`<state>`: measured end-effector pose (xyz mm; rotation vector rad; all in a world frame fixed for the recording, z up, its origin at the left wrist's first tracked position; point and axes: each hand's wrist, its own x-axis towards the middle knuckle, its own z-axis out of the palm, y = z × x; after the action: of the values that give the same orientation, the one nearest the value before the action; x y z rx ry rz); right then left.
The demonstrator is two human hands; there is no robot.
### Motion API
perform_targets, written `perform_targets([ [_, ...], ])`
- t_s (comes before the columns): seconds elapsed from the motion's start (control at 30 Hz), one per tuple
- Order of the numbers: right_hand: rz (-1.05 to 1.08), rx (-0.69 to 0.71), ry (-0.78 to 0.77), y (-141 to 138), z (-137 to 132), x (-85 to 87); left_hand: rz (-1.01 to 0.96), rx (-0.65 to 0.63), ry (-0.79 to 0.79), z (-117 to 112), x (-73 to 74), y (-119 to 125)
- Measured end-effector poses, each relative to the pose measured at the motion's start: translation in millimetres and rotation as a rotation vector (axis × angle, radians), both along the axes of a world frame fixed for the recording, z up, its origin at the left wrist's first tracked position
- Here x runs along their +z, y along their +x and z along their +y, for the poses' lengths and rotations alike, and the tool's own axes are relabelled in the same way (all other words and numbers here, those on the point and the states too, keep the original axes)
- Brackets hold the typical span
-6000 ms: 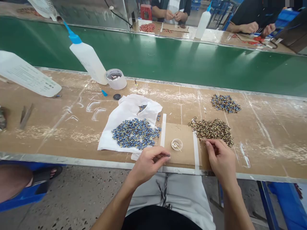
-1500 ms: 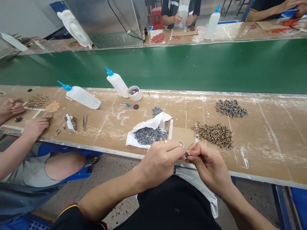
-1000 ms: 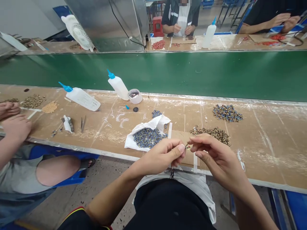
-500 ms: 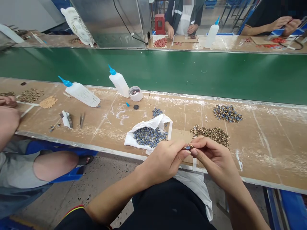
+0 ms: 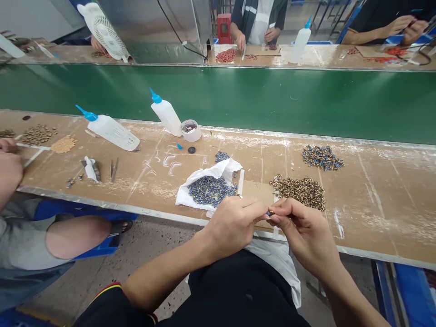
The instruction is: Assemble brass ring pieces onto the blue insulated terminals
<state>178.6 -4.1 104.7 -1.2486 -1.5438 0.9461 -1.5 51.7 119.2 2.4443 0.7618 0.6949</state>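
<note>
Small piece (image 5: 270, 213) is pinched by both hands (image 5: 235, 223) (image 5: 304, 234); white wrap (image 5: 221, 170) holds blue parts (image 5: 210, 190).

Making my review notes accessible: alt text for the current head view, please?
Left hand and right hand meet at a tiny, partly blue component above a workbench. Blue components lie on a white sheet leftward; brass-coloured pieces rightward.
</note>
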Motion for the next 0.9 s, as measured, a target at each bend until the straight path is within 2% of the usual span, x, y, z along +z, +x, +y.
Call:
perform_targets([
  [0.2, -0.189, 0.089, 0.037, 2, 4, 3.9, 0.092, -0.029, 0.071, 3, -4.1, -3],
  [0.47, -0.262, 0.125, 0.057, 2, 4, -1.7, 0.174, -0.113, -0.032, 8, -0.3, -9],
  [0.6, -0.161, 0.078, 0.010, 1, 3, -5.5, 0.154, -0.112, -0.086, 9, 1.7, -12],
  [0.8, 0.170, -0.030, -0.131, -5, -1, -14.2, 0.181, -0.071, -0.166, 5, 1.5, -14],
  [0.9, 0.237, -0.051, -0.142, -6, -3, -15.7, 0.154, -0.085, -0.178, 3, 0.4, -13],
])
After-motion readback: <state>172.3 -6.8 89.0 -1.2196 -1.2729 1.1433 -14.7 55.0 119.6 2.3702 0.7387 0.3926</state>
